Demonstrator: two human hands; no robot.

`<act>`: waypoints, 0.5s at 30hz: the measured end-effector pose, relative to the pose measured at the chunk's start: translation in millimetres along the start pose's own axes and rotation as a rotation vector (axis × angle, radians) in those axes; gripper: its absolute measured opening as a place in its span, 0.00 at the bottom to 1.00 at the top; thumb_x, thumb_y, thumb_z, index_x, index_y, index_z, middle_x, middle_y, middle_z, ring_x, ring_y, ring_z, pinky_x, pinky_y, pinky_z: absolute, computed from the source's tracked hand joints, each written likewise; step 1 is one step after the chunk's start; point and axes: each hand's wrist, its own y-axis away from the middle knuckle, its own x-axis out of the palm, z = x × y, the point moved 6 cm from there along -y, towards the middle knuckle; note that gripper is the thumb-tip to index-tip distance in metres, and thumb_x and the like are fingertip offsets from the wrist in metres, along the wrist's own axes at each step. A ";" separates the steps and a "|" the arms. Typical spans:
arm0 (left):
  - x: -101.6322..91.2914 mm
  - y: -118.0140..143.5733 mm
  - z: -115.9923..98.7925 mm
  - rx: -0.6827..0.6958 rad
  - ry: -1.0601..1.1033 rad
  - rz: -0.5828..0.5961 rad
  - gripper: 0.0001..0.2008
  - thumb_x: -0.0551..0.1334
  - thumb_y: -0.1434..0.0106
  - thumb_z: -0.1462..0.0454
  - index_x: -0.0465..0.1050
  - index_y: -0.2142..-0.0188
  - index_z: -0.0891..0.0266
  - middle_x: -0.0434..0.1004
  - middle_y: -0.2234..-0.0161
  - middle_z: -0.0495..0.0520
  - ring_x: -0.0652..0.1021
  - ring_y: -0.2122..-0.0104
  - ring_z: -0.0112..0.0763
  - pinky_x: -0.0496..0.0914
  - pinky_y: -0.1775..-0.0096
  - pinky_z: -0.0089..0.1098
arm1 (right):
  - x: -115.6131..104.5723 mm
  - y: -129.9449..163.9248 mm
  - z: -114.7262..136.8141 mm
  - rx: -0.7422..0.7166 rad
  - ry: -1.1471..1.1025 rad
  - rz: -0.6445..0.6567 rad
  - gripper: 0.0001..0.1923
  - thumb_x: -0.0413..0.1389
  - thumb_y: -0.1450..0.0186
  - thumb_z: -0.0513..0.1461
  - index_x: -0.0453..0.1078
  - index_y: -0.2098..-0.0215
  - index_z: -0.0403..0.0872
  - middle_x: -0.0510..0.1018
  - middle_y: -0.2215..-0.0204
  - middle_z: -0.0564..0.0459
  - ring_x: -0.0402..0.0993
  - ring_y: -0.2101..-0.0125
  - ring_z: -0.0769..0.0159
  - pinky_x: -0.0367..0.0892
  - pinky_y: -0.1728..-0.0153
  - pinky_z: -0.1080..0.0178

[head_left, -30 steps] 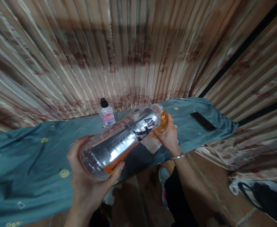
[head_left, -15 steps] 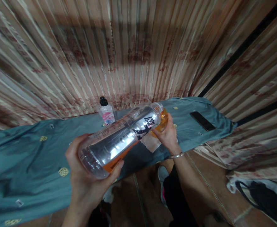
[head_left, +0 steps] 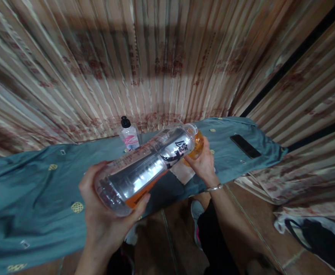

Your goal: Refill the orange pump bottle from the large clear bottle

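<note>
Bottle [head_left: 150,168] tilted over cloth [head_left: 47,198], pose approx. unchanged vs. a sec ago, so hold looks steady; our L hand [head_left: 103,208] grips its near-left base [head_left: 110,194], our R hand [head_left: 204,164] orange btl [head_left: 196,147] by far-right neck [head_left: 191,131].

Left hand [head_left: 101,219] curled in wide grip, thumb [head_left: 140,207] opposed; right hand [head_left: 203,164] farther forward, gripping, forearm [head_left: 236,219] slanting inward.

Way in at left, gap at right, middle blocked.
Teal cloth [head_left: 41,183] at left of frame: broad approach. Centre: clear plastic bottle [head_left: 140,177] slants across, left hand [head_left: 103,219] round its base, right hand [head_left: 204,165] gripping amber bottle [head_left: 197,146] at its mouth. Black-capped bottle [head_left: 129,137] just behind. Gap between right hand and smartphone [head_left: 245,146]. Curtain [head_left: 161,68] bars top.
</note>
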 end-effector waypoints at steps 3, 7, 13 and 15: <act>0.2 0.9 1.5 -0.030 0.016 0.002 0.55 0.79 0.52 0.48 0.61 0.27 0.40 0.72 0.42 0.60 0.78 0.47 0.60 0.76 0.47 0.65 | 0.0 -0.5 0.1 0.000 0.002 0.006 0.56 0.62 0.39 0.67 0.55 0.26 0.43 0.77 0.35 0.32 0.79 0.38 0.38 0.76 0.39 0.38; -0.5 1.0 0.1 -0.025 0.016 -0.001 0.55 0.79 0.53 0.49 0.62 0.27 0.41 0.72 0.42 0.59 0.78 0.47 0.59 0.77 0.46 0.63 | -0.7 -0.8 -0.1 0.020 -0.008 0.005 0.56 0.63 0.40 0.66 0.55 0.27 0.44 0.78 0.36 0.32 0.79 0.38 0.38 0.76 0.39 0.39; -0.5 -0.9 -0.6 -0.028 0.007 0.013 0.54 0.80 0.53 0.50 0.63 0.28 0.43 0.72 0.42 0.60 0.78 0.46 0.59 0.78 0.43 0.62 | -1.4 -0.9 0.8 0.031 -0.014 0.004 0.56 0.64 0.41 0.66 0.56 0.27 0.44 0.78 0.35 0.32 0.79 0.38 0.38 0.75 0.39 0.39; -0.6 -0.3 0.1 -0.032 0.007 0.009 0.54 0.80 0.54 0.50 0.63 0.29 0.43 0.72 0.42 0.61 0.78 0.46 0.61 0.78 0.42 0.64 | -2.0 -1.3 2.1 0.025 -0.016 0.005 0.55 0.64 0.41 0.65 0.57 0.27 0.44 0.78 0.36 0.33 0.79 0.38 0.38 0.75 0.39 0.40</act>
